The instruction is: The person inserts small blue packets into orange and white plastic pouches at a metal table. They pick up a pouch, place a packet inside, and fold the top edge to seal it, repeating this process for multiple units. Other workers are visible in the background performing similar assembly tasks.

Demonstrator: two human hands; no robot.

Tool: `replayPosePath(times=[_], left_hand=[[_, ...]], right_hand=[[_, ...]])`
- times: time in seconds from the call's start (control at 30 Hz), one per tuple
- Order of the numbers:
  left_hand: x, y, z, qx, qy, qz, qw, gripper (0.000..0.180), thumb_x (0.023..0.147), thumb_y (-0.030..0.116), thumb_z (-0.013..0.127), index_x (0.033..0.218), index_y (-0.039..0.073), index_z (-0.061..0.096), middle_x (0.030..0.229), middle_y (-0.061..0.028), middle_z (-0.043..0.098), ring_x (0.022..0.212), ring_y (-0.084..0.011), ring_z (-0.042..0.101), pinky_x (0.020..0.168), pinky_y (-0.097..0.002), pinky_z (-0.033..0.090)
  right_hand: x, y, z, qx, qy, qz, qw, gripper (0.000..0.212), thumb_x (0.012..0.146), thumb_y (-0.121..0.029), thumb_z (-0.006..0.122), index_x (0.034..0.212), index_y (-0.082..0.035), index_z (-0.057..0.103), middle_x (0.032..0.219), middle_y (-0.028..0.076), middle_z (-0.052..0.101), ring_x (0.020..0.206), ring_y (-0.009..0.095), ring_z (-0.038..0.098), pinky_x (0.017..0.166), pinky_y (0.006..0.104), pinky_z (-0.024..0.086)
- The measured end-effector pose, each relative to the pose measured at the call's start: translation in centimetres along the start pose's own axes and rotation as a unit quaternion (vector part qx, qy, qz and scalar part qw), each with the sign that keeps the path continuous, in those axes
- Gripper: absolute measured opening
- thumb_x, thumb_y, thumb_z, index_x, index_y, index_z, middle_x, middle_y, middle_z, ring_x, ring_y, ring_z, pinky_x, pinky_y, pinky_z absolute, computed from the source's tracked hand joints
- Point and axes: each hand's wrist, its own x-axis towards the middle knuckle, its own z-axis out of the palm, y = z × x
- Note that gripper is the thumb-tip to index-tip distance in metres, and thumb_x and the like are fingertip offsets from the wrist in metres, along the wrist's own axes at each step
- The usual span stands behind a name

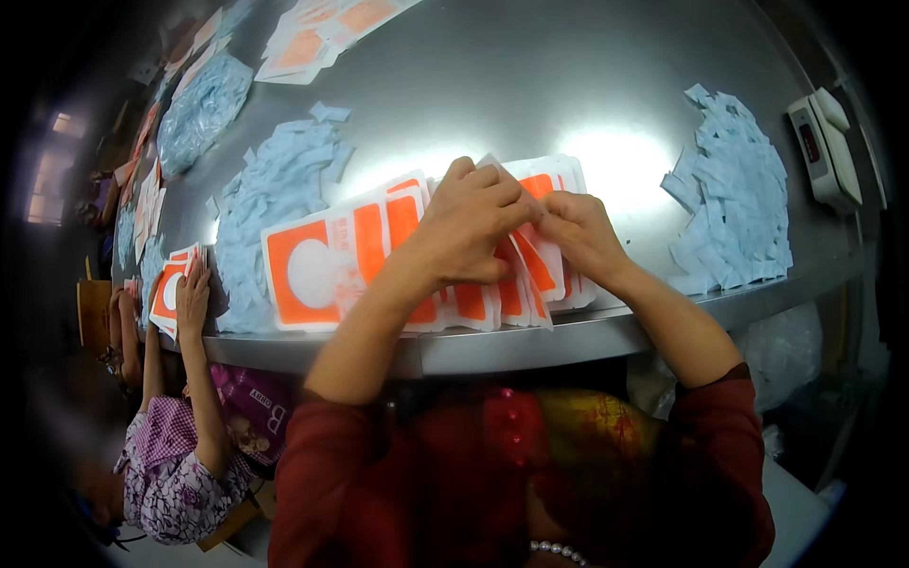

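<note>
A row of flat orange-and-white pouches [301, 275] lies fanned and overlapping along the table's near edge in front of me. Over the right part of that row, my left hand [462, 225] and my right hand [585, 237] meet at the top edge of one pouch [535, 267]. Both hands are closed, their fingertips pinching that edge from either side. The pouch is tilted up from the row, its lower end hanging down. Whether anything small is between the fingertips is hidden.
Small pale-blue packets are heaped at left [276, 180] and right [734, 204] on the metal table [530, 76]. A white device with a display [822, 151] stands far right. Beyond the left heap are a clear bag [204, 114] and more pouches [308, 47]. A co-worker's hand [193, 301] holds pouches at left.
</note>
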Motion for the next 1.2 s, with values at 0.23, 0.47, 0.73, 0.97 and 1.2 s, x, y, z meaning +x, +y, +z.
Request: replayPosePath(times=[0.23, 0.47, 0.73, 0.97, 1.2], left_hand=[[-0.9, 0.7, 0.0, 0.046, 0.005, -0.02, 0.999, 0.028, 0.043, 0.018, 0.07, 0.067, 0.009, 0.061, 0.077, -0.0016, 0.055, 0.077, -0.0214, 0.049, 0.081, -0.0343, 0.039], [-0.4, 1.4, 0.0, -0.001, -0.028, -0.002, 1.0, 0.053, 0.051, 0.051, 0.075, 0.078, 0.007, 0.065, 0.082, -0.0033, 0.056, 0.08, -0.0225, 0.046, 0.08, -0.0356, 0.036], [0.5, 2.4, 2.5, 0.04, -0.043, 0.011, 0.998, 0.051, 0.057, 0.049, 0.075, 0.084, 0.006, 0.064, 0.084, -0.0036, 0.057, 0.079, -0.0232, 0.045, 0.079, -0.0355, 0.036], [0.8, 2.4, 1.0, 0.016, -0.042, -0.003, 0.999, 0.042, 0.05, 0.043, 0.079, 0.06, 0.009, 0.056, 0.068, -0.0016, 0.049, 0.074, -0.0206, 0.045, 0.071, -0.0343, 0.033], [0.3, 2.5, 1.5, -0.003, 0.024, 0.001, 1.0, 0.049, 0.04, 0.042, 0.081, 0.055, 0.008, 0.048, 0.066, -0.0017, 0.048, 0.07, -0.0217, 0.043, 0.071, -0.0328, 0.034]], right_hand=[[0.1, 1.3, -1.6, 0.122, 0.052, 0.049, 0.99, 0.014, 0.079, -0.01, 0.055, 0.079, 0.0, 0.064, 0.064, 0.002, 0.058, 0.05, 0.008, 0.05, 0.042, 0.0232, 0.039], [-0.6, 1.4, -2.2, 0.072, 0.044, 0.022, 0.996, 0.012, 0.077, -0.009, 0.055, 0.078, 0.001, 0.062, 0.063, -0.001, 0.053, 0.055, 0.006, 0.047, 0.048, 0.0231, 0.038], [-1.9, 0.0, -2.3, -0.023, -0.07, 0.031, 0.997, 0.028, 0.07, -0.011, 0.058, 0.096, 0.001, 0.059, 0.06, 0.0, 0.051, 0.054, 0.009, 0.045, 0.05, 0.0254, 0.038], [-1.1, 0.4, -3.6, 0.018, 0.004, 0.054, 0.998, 0.018, 0.067, -0.004, 0.055, 0.08, 0.004, 0.063, 0.066, 0.013, 0.061, 0.061, 0.02, 0.06, 0.055, 0.0331, 0.047], [-1.5, 0.2, -6.7, 0.067, -0.057, 0.102, 0.991, 0.025, 0.068, -0.015, 0.067, 0.087, 0.0, 0.065, 0.066, 0.005, 0.061, 0.054, 0.011, 0.056, 0.042, 0.0202, 0.034]])
